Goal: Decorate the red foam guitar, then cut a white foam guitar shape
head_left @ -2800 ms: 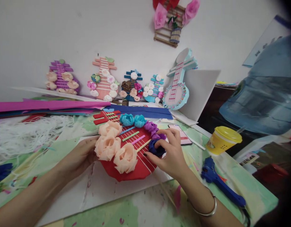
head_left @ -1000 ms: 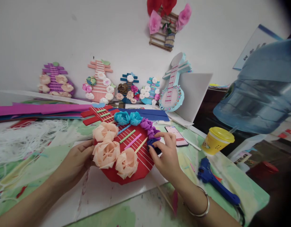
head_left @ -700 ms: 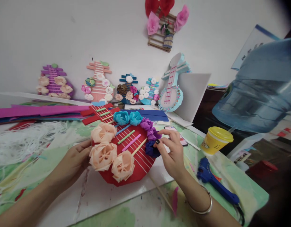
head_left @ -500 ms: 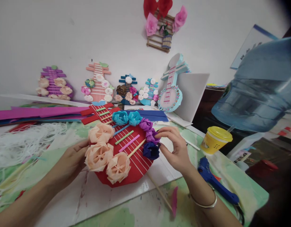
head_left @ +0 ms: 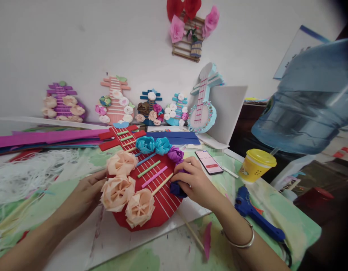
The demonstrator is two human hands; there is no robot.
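A red paper lute with white strings and coloured paper strips lies tilted on a white board. My left hand grips its left edge, fingertips hidden behind peach paper flowers. On the right edge, my right hand curls its fingers over the lower purple paper flower, which is mostly covered. Just under those fingers is a dark blue paper flower. Another purple flower and two turquoise flowers follow the upper edge.
Right of my forearm lies a blue glue gun. A phone and a yellow lidded cup stand beyond it, near a large water bottle. White string is heaped at left. Several decorated lutes line the wall, including a pale blue one.
My right hand has moved left and closed over the purple flower, uncovering the phone behind it. My left hand stays at the lute's edge.
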